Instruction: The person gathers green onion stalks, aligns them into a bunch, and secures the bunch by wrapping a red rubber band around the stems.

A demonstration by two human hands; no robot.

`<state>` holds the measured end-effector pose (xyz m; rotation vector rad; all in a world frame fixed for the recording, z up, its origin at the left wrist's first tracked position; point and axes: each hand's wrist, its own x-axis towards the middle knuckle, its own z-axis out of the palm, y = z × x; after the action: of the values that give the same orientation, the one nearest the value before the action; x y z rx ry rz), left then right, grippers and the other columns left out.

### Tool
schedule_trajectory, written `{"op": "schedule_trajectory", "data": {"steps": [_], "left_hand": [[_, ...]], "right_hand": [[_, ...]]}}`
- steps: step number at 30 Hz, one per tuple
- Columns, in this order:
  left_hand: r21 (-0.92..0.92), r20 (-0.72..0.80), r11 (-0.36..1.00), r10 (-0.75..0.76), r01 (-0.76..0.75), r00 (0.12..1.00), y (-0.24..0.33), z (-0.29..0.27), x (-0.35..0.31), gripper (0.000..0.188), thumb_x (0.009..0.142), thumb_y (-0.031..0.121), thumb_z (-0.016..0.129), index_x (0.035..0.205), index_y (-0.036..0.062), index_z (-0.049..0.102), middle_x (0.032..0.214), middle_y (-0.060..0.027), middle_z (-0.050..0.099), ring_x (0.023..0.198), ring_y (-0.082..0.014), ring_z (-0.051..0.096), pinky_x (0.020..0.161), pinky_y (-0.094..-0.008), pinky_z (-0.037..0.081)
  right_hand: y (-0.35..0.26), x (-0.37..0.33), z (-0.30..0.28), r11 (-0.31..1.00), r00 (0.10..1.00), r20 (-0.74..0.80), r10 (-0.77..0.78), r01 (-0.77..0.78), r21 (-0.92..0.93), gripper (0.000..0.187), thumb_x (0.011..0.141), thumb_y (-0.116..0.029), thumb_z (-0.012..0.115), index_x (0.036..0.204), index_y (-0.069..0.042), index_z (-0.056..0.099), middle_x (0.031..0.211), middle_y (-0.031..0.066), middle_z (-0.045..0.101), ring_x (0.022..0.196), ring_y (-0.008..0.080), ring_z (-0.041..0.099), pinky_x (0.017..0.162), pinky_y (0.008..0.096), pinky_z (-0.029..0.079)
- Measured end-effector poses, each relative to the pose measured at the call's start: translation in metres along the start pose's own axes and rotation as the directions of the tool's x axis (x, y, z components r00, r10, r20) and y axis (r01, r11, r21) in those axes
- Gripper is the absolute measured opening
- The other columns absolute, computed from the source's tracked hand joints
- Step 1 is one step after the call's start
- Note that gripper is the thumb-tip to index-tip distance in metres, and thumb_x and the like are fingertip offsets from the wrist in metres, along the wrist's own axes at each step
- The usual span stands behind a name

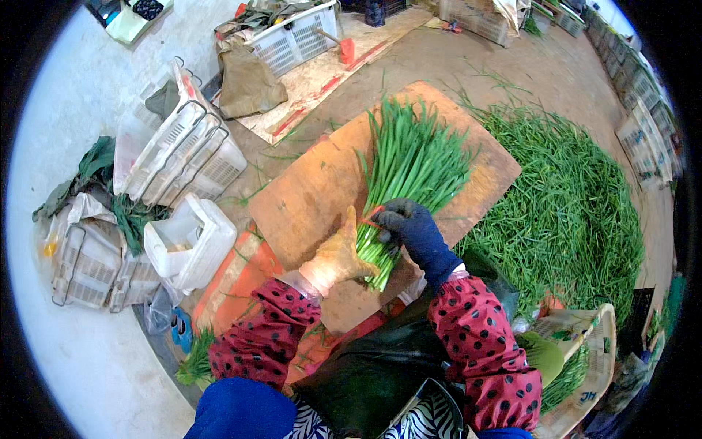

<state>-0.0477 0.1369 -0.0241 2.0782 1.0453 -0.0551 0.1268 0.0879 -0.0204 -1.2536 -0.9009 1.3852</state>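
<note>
A bunch of long green chives (pixel 413 161) lies on an orange-brown board (pixel 307 183), leaf tips pointing away from me and pale stalk ends toward me. A thin red band (pixel 371 215) crosses the stalks. My right hand (pixel 409 228), in a dark blue glove, bends its fingers over the bunch at the band. My left hand (pixel 338 252), in a yellowish glove, rests along the left side of the stalk ends, its thumb raised and spread from the fingers. Part of the band is hidden under the right glove.
A big heap of loose chives (pixel 563 212) covers the floor at right. A pale crate (pixel 603 351) stands near right. Stacked white crates (pixel 186 146) and a white cut-open jug (pixel 191 245) are at left. A grey-white crate (pixel 300 40) with cloth stands at the back.
</note>
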Motion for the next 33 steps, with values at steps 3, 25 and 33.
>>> {"op": "schedule_trajectory", "data": {"steps": [3, 25, 33], "left_hand": [[0.284, -0.112, 0.958, 0.076, -0.041, 0.991, 0.022, -0.02, -0.003, 0.125, 0.049, 0.029, 0.081, 0.134, -0.0071, -0.003, 0.104, -0.0207, 0.051, 0.094, -0.0329, 0.052, 0.079, -0.0363, 0.043], [0.766, -0.314, 0.625, 0.157, 0.152, 0.936, 0.051, 0.014, 0.03, 0.117, 0.051, 0.033, 0.078, 0.136, -0.0014, 0.006, 0.136, -0.0173, 0.027, 0.127, -0.0316, 0.028, 0.101, -0.0479, 0.027], [0.632, -0.301, 0.763, 0.079, 0.137, 0.95, 0.036, 0.018, 0.033, 0.122, 0.047, 0.034, 0.082, 0.135, -0.0039, 0.007, 0.123, -0.0195, 0.042, 0.105, -0.0294, 0.048, 0.088, -0.038, 0.04]], "right_hand": [[-0.008, -0.011, 0.008, 0.944, 0.995, -0.086, 0.057, -0.026, 0.328, 0.013, 0.083, -0.013, 0.053, 0.074, -0.004, 0.052, 0.059, 0.0046, 0.055, 0.041, 0.0108, 0.047, 0.038, 0.0224, 0.039], [0.048, -0.015, 0.014, 0.944, 0.976, -0.216, 0.02, 0.052, 0.325, 0.016, 0.084, -0.018, 0.052, 0.074, -0.007, 0.049, 0.053, 0.0015, 0.048, 0.039, 0.0099, 0.041, 0.037, 0.0217, 0.033], [0.054, -0.022, 0.0, 0.788, 0.942, -0.33, 0.057, 0.16, 0.594, 0.013, 0.085, -0.02, 0.048, 0.075, -0.011, 0.046, 0.055, -0.0029, 0.04, 0.041, 0.0086, 0.035, 0.037, 0.0231, 0.029]]}}
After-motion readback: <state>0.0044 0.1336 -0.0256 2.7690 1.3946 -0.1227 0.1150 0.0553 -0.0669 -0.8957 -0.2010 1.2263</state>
